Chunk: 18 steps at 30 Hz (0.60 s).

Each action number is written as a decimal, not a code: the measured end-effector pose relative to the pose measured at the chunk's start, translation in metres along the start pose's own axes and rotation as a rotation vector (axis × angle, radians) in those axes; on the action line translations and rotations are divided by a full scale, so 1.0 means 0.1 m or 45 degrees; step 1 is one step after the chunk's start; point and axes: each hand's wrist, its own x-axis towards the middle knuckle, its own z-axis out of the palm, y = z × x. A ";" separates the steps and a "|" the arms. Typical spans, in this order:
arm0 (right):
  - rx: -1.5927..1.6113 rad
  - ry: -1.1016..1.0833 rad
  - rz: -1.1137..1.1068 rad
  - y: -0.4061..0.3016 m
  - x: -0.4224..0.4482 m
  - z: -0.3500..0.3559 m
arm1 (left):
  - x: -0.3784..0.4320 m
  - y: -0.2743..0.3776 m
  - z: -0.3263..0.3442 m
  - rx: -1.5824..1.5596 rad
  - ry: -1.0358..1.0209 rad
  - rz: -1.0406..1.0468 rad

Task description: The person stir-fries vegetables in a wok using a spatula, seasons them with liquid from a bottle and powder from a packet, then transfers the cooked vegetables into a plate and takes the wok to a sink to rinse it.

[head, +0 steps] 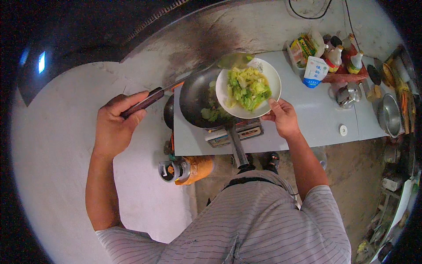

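Note:
My left hand [120, 123] grips the dark wooden handle of a metal spatula [234, 60], whose wet blade is over the upper left rim of a white plate. The white plate [275, 79] is held at its lower right rim by my right hand [282, 115], thumb on top. Cooked green leafy vegetables [249, 87] are heaped on it. Below and left of the plate sits a dark wok [194, 99] with some greens [212, 112] inside. Its long handle [238, 148] points towards my body. The plate hides the wok's right part.
A gas stove [219, 138] stands under the wok on a pale table [306, 115]. At the right are a blue and white pouch [315, 71], sauce bottles [335, 57] in a red tray, a metal pot [347, 95] and a metal bowl [389, 114]. A gas cylinder [169, 171] stands below the table's left end.

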 end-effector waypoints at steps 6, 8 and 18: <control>-0.109 0.031 -0.047 -0.04 -0.03 -0.09 | -0.05 -0.09 -0.01 -0.069 -0.005 0.095; -0.095 0.092 -0.085 -0.06 -0.05 -0.09 | -0.05 -0.12 -0.01 -0.195 -0.094 -0.112; -0.171 0.285 -0.254 -0.23 -0.27 -0.48 | 0.39 -1.08 0.16 0.443 -0.234 -0.356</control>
